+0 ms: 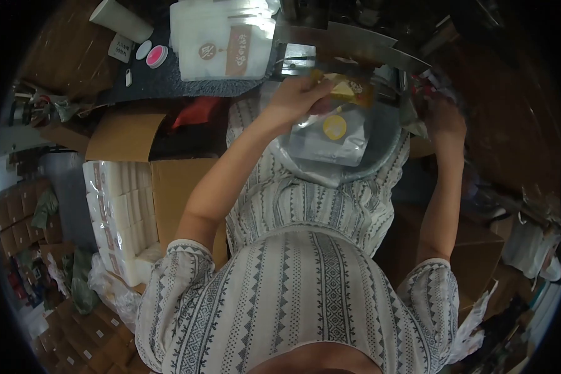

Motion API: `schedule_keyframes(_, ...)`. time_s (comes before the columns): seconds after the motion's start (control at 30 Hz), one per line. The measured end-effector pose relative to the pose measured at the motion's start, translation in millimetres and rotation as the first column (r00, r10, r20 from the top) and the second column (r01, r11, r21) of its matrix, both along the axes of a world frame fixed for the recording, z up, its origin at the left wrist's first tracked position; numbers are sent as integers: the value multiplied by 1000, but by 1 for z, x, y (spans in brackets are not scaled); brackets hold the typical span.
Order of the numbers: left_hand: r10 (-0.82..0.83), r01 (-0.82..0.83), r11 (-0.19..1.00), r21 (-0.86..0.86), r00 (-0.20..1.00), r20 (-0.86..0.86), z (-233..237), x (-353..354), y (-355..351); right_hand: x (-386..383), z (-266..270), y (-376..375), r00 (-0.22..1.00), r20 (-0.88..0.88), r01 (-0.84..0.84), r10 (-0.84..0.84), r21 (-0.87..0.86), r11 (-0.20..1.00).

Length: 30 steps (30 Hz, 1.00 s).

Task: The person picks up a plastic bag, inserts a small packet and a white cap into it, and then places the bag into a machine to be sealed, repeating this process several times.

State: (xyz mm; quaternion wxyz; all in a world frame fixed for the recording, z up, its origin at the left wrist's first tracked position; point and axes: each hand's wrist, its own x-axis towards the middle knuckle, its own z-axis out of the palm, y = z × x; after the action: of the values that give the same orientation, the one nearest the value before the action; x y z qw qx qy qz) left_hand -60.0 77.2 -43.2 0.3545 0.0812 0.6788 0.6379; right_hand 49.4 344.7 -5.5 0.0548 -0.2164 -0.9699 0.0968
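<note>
My left hand (300, 98) is closed on the edge of a yellow-and-brown packet (352, 92), at the upper middle of the head view. Just below it, a clear plastic pouch with a round yellow label (334, 127) lies in a shallow translucent basin (321, 174) on my lap. Off to the right, my right hand (445, 119) reaches into shadow beside small red-and-white wrapped pieces (431, 86). Its fingers are dim and partly hidden, so their grip does not show.
A stack of printed white pouches (221, 43) lies on a dark cloth at the back, with a white cup (121, 20) and a pink round tin (157, 57) nearby. An open carton (190, 193) and stacked white packs (121, 212) stand at the left.
</note>
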Motion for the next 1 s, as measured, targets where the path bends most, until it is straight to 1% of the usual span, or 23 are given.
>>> schedule_keyframes(0.03, -1, 1, 1000, -1, 1000, -2, 0, -5, -9, -4, -15, 13, 995, 100, 8, -25, 171, 985)
schedule_keyframes(0.07, 120, -162, 985, -58, 888, -444, 0, -15, -21, -7, -16, 18, 996, 91, 6, -22, 172, 985)
schedule_keyframes(0.1, 170, -330, 943, -40, 581, -796, -1, -24, -34, -9, -17, 20, 999, 11, -48, 47, 100, 994)
schedule_keyframes(0.13, 163, -327, 944, -47, 584, -795, -7, -31, -49, -7, -21, 22, 992, -66, -104, 106, 25, 994)
schedule_keyframes(0.17, -170, -537, 812, -228, 156, -973, -18, -37, -65, -5, -27, 26, 993, -62, -101, 102, 18, 995)
schedule_keyframes(0.2, -565, -764, 605, -222, -217, -796, -25, -40, -75, -6, -31, 33, 986, -87, -143, 143, 11, 990)
schedule_keyframes(0.23, -565, -767, 604, -218, -219, -795, -26, -36, -81, -9, -28, 34, 976, -118, -185, 185, 8, 983)
schedule_keyframes(0.27, -483, -676, 687, -268, -149, -863, -26, -28, -88, -10, -23, 33, 975, -127, -185, 185, 10, 983)
schedule_keyframes(0.3, -405, -568, 765, -304, -57, -913, -24, -19, -95, -6, -4, 21, 989, -95, -128, 117, -125, 984)
schedule_keyframes(0.33, -408, -567, 763, -311, -50, -911, -18, -10, -104, 0, 12, 8, 997, -45, -66, 56, -257, 964)
schedule_keyframes(0.37, -306, -573, 741, -350, 175, -936, -9, -4, -112, 4, 22, -3, 997, -40, -68, 59, -257, 964)
schedule_keyframes(0.4, -182, -570, 724, -388, 384, -905, -2, -2, -115, 7, 31, -14, 981, -147, -174, 127, -377, 910)
schedule_keyframes(0.43, -182, -570, 724, -389, 386, -904, 0, -1, -112, 6, 36, -25, 950, -259, -283, 175, -479, 831)
schedule_keyframes(0.47, -149, -599, 729, -332, 335, -930, 1, 0, -107, 2, 37, -38, 950, -258, -283, 175, -480, 831)
schedule_keyframes(0.53, -119, -627, 729, -274, 278, -953, -2, -9, -101, -9, 40, -65, 860, -386, -509, 334, -603, 615)
schedule_keyframes(0.6, -168, -739, 643, -201, 120, -978, -14, -33, -95, -23, 38, -86, 841, -388, -540, 377, -563, 626)
schedule_keyframes(0.63, -170, -740, 641, -202, 120, -978, -18, -31, -95, -26, 36, -92, 825, -384, -564, 415, -521, 640)
schedule_keyframes(0.7, -141, -579, 792, -192, 132, -981, -22, -31, -89, -27, 35, -94, 836, -376, -547, 401, -510, 664)
schedule_keyframes(0.73, -141, -578, 793, -192, 132, -981, -19, -28, -92, -26, 34, -94, 849, -360, -525, 386, -507, 683)
schedule_keyframes(0.8, -140, -443, 872, -209, 183, -973, -12, -11, -104, -26, 28, -87, 849, -381, -526, 366, -541, 656)
schedule_keyframes(0.83, -143, -443, 871, -213, 188, -972, -7, -4, -106, -25, 25, -85, 849, -403, -526, 342, -571, 630)
schedule_keyframes(0.9, -114, -557, 778, -291, 329, -937, 2, 5, -107, -26, 28, -95, 819, -430, -571, 380, -544, 614)
schedule_keyframes(1.0, -42, -680, 701, -216, 264, -964, -1, -4, -102, -33, 27, -108, 761, -467, -646, 450, -484, 589)
